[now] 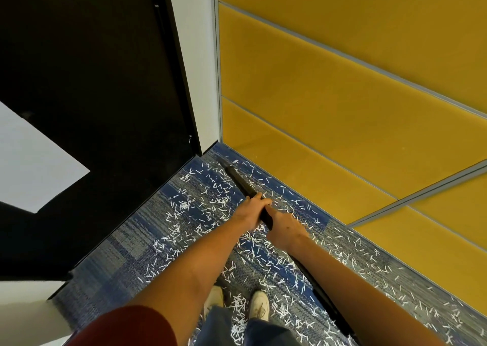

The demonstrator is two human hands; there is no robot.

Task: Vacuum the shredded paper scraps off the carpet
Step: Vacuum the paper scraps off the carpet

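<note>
Head view, looking down into a corner of the room.

- Black vacuum wand [238,181]: runs slanted from the hands out to the far corner. Its tip lies low by the carpet [126,243], just beside the foot of the white post [195,55]. Cannot tell whether the tip touches the pile.
- Left hand [251,210]: fingers curled round the wand, farther along the tube.
- Right hand [287,229]: grips the wand just behind the left hand, nearer the body. The two hands are close together, with a short stretch of tube showing between them.
- Black hose [326,298]: trails from under the right forearm toward the near right, lying on the carpet.
- Paper scraps [184,206]: short white strips scattered over the blue-grey carpet. They lie thick left of the wand and around the feet, and thinner along the yellow wall panels [342,108] on the right.
- Black panel [92,82]: stands at left, its lower edge meeting the carpet.
- White shoes [259,305]: side by side at near centre with scraps between them. Blue trousers [224,327] show below.
- Dark red sleeve [126,327]: on the left upper arm at the near edge.
</note>
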